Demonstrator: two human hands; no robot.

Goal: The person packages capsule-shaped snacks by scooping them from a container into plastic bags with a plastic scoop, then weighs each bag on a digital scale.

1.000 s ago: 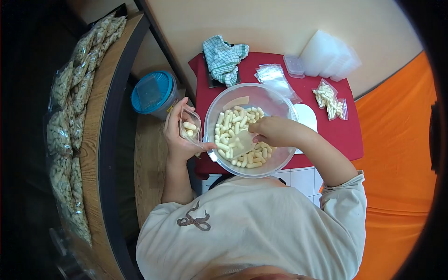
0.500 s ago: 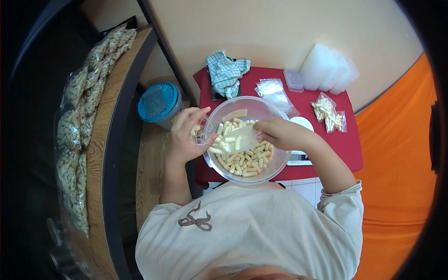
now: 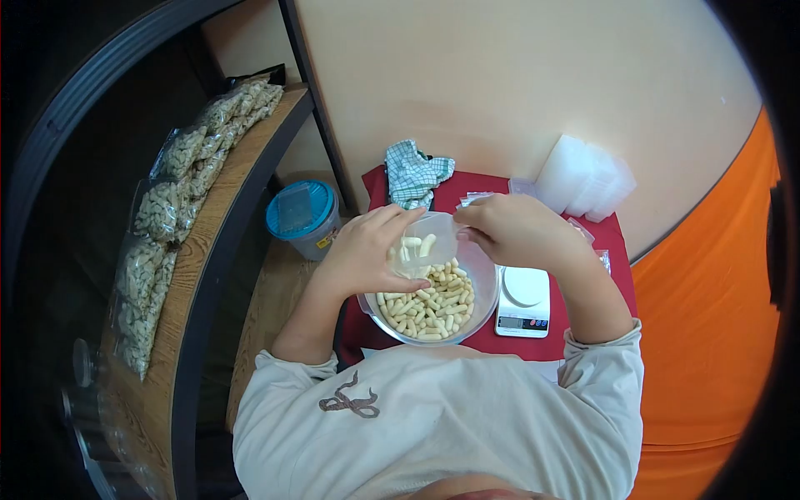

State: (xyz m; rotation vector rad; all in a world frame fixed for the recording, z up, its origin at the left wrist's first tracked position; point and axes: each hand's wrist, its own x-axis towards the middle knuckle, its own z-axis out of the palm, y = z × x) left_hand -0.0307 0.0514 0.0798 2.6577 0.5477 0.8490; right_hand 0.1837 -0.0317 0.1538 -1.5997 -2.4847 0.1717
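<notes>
A large clear bowl [image 3: 486, 292] holds many pale finger-shaped pieces [image 3: 427, 307]. Over its far left part, my left hand [image 3: 367, 250] is wrapped round a clear cup, mostly hidden behind the fingers. My right hand [image 3: 521, 232] pinches a translucent scoop [image 3: 440, 229], tilted toward the cup with a few pieces lying on it. To the right of the bowl stands a white kitchen scale [image 3: 523, 302] with a round platform.
Checked cloth [image 3: 410, 175] and stacked clear containers [image 3: 575, 179] are at the back of the red table [image 3: 487, 182]. On the left, filled bags [image 3: 158, 208] line a wooden shelf [image 3: 208, 217]. A blue-lidded bucket [image 3: 304, 212] stands below.
Both hands have risen with the cup and scoop, and the scoop is now closer to the cup. The view has shifted, showing more of the scale.
</notes>
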